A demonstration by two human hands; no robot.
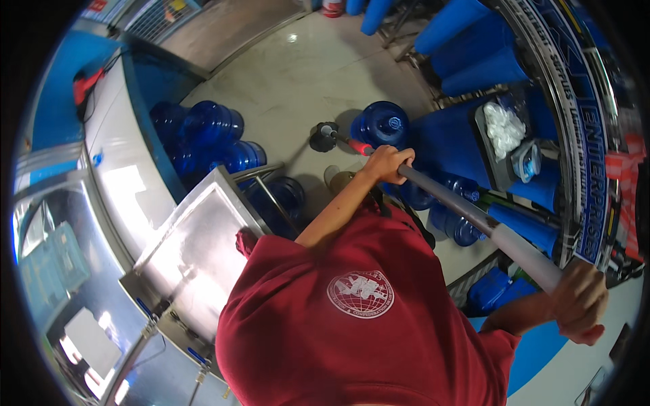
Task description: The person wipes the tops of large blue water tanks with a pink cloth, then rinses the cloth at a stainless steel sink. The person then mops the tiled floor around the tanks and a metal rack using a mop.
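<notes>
A long grey pole (450, 196) with a red collar slants across in front of me, from the lower right toward the floor. My left hand (389, 164) is closed around its middle, just above the red part. Higher up, my right hand (579, 302) grips the pale sleeve at the top end. The small dark head (323, 137) at the pole's far end is at the floor; its exact kind is too small to tell. Right beside the lower part of the pole stands a large blue water jug (381, 125).
Several blue water jugs (206, 128) stand at the left, next to a steel sink counter (196, 233). More jugs (457, 223) lie at the right, below a blue bench with a dark tray (497, 172). Blue cylinders (453, 27) line the far right. Tiled floor (284, 81) stretches between.
</notes>
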